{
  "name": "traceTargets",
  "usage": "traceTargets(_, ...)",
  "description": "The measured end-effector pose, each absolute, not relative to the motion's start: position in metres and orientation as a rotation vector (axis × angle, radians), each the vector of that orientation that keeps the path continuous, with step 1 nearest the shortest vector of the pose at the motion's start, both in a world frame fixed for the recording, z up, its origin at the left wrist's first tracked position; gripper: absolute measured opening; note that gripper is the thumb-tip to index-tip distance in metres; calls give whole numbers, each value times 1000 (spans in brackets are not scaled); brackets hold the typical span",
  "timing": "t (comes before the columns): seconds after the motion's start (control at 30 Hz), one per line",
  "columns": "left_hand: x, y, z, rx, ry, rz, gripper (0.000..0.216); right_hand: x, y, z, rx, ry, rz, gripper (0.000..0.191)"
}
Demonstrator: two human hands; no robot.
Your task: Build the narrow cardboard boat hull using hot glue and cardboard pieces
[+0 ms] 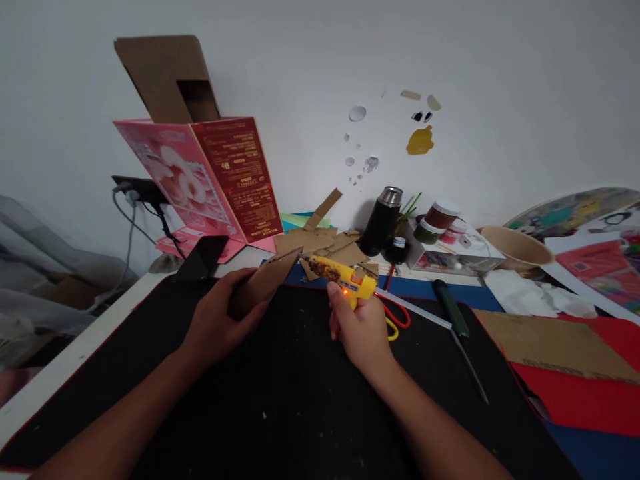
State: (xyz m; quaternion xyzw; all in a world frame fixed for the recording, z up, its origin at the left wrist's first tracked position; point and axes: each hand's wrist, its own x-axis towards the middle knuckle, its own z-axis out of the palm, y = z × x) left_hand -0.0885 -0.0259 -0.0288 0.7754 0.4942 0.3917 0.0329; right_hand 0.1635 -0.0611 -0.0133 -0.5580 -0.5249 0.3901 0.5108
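Note:
My left hand [217,317] is closed around a piece of cardboard [265,283], holding it tilted above the black desk mat [280,400]. In my right hand [360,327] is a yellow hot glue gun [330,270] with brown stains on its barrel and a red light lit on its body. Its nozzle points left and meets, or nearly meets, the upper right edge of the cardboard. A long pale glue stick [415,308] sticks out of the gun's back. Scissors with red and yellow handles [397,317] lie just behind my right hand, partly hidden.
A pink and red box [240,180] stands at the back left, near a black phone [203,259]. Cardboard scraps [335,243], a black thermos [383,220] and paint jars [440,217] line the wall. A green-handled knife-like tool [453,313] and a cardboard sheet [555,340] lie right.

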Motion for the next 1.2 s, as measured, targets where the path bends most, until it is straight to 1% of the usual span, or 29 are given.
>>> traceTargets(0.47, -90, -23, -33, 2428, 1516, 1242, 49, 163, -61, -11, -1363, -1315, 917, 63)
traceTargets(0.7, -91, -23, -34, 2407, 1519, 1243, 50, 162, -62, -11, -1349, -1320, 927, 61)
traceTargets(0.9, -90, -23, -35, 2406, 1526, 1240, 49, 162, -63, -9, -1353, -1351, 898, 63)
traceTargets(1.2, -91, -22, -35, 2417, 1529, 1259, 51, 161, -64, -3, -1348, -1403, 861, 59)
